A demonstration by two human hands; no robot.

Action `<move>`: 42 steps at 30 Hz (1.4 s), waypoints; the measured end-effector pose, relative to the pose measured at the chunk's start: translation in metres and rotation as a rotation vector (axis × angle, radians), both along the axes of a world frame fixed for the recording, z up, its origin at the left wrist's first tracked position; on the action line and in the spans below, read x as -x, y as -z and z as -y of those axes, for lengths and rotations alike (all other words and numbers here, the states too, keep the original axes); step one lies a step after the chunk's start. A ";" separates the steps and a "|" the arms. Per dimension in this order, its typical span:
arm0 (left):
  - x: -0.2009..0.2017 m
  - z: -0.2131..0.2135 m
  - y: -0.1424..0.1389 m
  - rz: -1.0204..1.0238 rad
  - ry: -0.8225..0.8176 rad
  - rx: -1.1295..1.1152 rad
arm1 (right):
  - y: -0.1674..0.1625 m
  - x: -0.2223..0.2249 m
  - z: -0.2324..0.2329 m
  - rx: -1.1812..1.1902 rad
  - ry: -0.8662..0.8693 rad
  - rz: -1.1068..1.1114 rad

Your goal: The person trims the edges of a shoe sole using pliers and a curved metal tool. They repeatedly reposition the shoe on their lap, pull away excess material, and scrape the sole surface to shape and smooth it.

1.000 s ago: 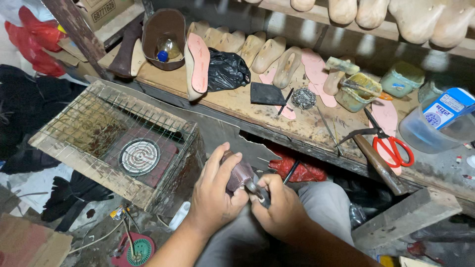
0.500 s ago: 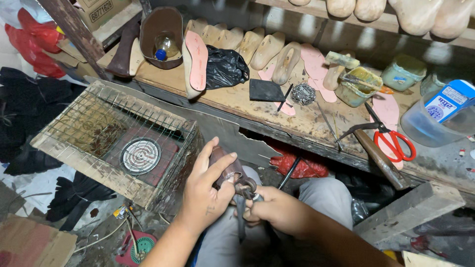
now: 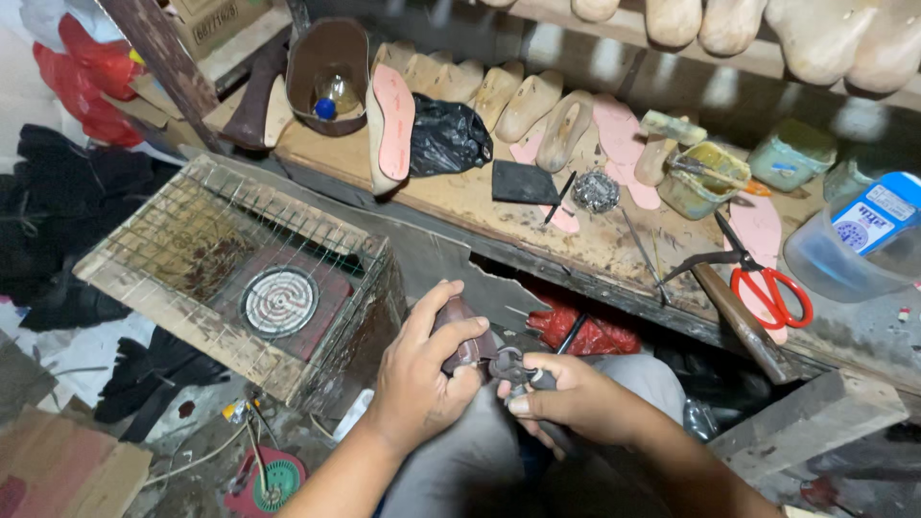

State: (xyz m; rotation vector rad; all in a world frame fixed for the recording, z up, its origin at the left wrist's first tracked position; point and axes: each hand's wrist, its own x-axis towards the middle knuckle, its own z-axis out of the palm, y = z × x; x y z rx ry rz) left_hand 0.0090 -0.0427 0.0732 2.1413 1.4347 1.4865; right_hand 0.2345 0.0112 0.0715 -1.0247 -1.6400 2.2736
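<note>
My left hand (image 3: 420,379) grips a dark brown leather shoe piece (image 3: 462,331) over my lap. My right hand (image 3: 566,398) is closed on dark metal pliers (image 3: 510,365), whose jaws meet the edge of the brown piece. Both hands sit close together below the front edge of the wooden workbench (image 3: 480,206). My palms hide most of the shoe piece and the pliers' handles.
A wire cage box with an electric coil heater (image 3: 278,299) stands at my left. On the bench lie wooden shoe lasts (image 3: 530,104), pink insoles (image 3: 391,107), a black bag (image 3: 446,137), glue tins (image 3: 700,179), red-handled scissors (image 3: 767,288) and a plastic tub (image 3: 854,245).
My hands have stayed over my lap, the right one shifting its grip on the pliers against the brown piece. The view has tilted slightly.
</note>
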 end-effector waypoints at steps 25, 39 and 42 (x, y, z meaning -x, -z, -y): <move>-0.010 0.005 0.001 -0.112 -0.081 -0.032 | -0.034 0.011 0.048 -1.253 0.044 0.633; 0.020 0.013 -0.042 -0.238 -0.079 0.295 | -0.037 0.046 0.032 -1.058 -0.144 0.737; 0.023 0.013 -0.046 -0.238 -0.072 0.512 | -0.045 0.041 0.033 -0.992 -0.227 0.718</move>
